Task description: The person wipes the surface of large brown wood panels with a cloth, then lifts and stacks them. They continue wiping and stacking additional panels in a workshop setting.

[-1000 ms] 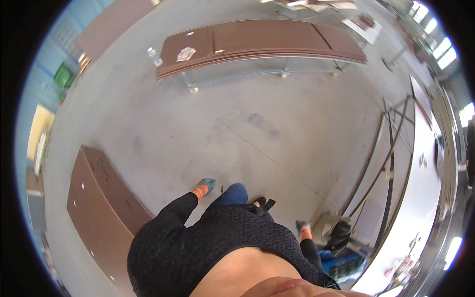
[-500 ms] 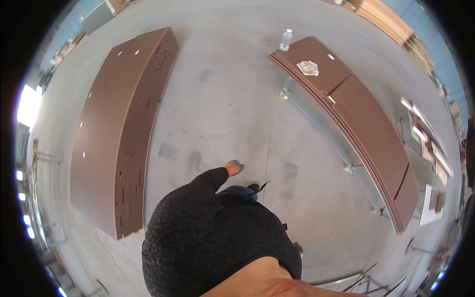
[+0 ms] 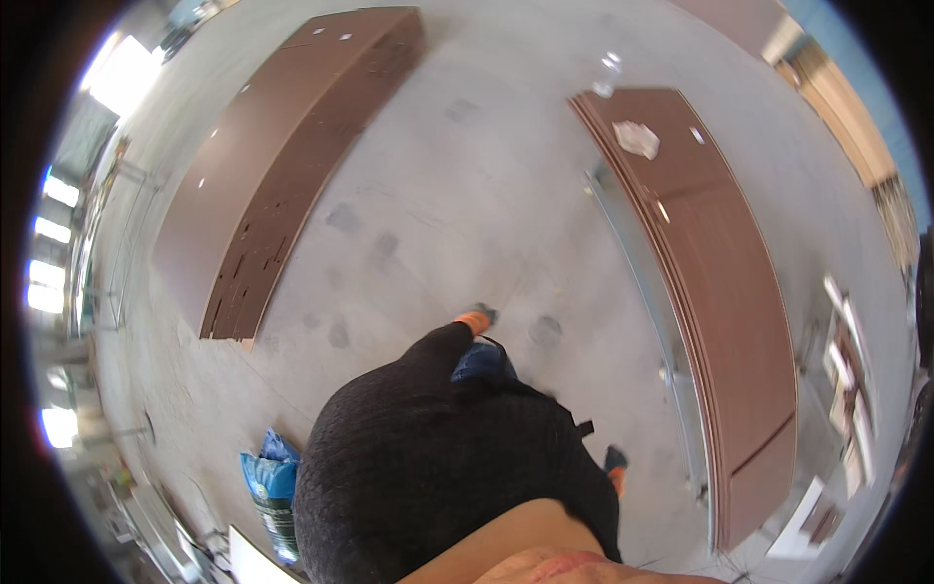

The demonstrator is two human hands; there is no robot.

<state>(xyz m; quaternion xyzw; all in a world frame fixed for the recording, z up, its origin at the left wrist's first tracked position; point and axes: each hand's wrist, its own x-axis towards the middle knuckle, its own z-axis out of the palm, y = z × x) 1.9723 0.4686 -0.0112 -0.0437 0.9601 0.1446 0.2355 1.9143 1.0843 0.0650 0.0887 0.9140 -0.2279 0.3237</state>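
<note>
My left hand [image 3: 479,316], in an orange glove with dark grey-green fingers, hangs in front of my body above the concrete floor. My right hand [image 3: 615,467], gloved alike, hangs beside my right hip. Both are small and blurred, so their fingers cannot be made out, and neither touches any of the furniture panels. Nearest on the right is a stack of brown panels [image 3: 735,292] on a low metal-framed trolley [image 3: 637,263]. A crumpled pale bag or wrapper [image 3: 636,140] lies on that stack. Another tall stack of brown panels [image 3: 311,175] stands to the left.
A clear plastic bottle [image 3: 607,76] stands by the right stack's far end. At my lower left sits a blue-and-white sack [image 3: 272,492]. White and brown strips [image 3: 848,380] lie beyond the right stack. Grey concrete floor [image 3: 467,204] runs between both stacks.
The view has turned, and I have moved along the aisle. The left stack now sits farther up the picture. The blue sack has come into view, and my right hand shows more fully.
</note>
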